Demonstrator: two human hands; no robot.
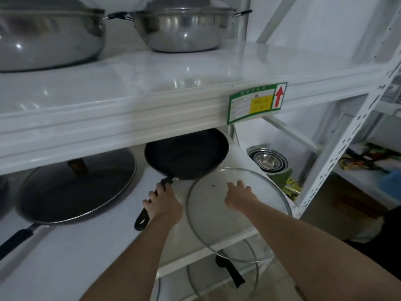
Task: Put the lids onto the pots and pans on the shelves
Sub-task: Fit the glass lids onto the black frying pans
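Left hand (164, 204) is wrapping around the black handle (152, 203) of the uncovered wok (186, 154), fingers closed over the grip partway along it. Right hand (237, 196) is gripping the glass lid (238, 216) from above, fingers curled at its centre, presumably over a knob, though the hand is hiding it. The lid is tilting, its far edge sitting just in front of the wok's near rim and slightly overlapping it, its near edge hanging out past the front of the middle shelf (65, 257). The wok is sitting on that shelf, partly tucked beneath the upper shelf (152, 83), open and without a lid.

To the left on the same shelf, a large pan (71, 192) is already wearing its glass cover, its long dark handle pointing toward the front left. Up top, two steel pots (178, 29) are standing side by side, both lidded. Below the middle shelf, another glass lid (223, 279) and a black handle are showing through. Off to the right, stacked steel bowls (268, 159) are nesting lower down, and a green label (257, 102) with a red arrow is sticking to the upper shelf's front edge.
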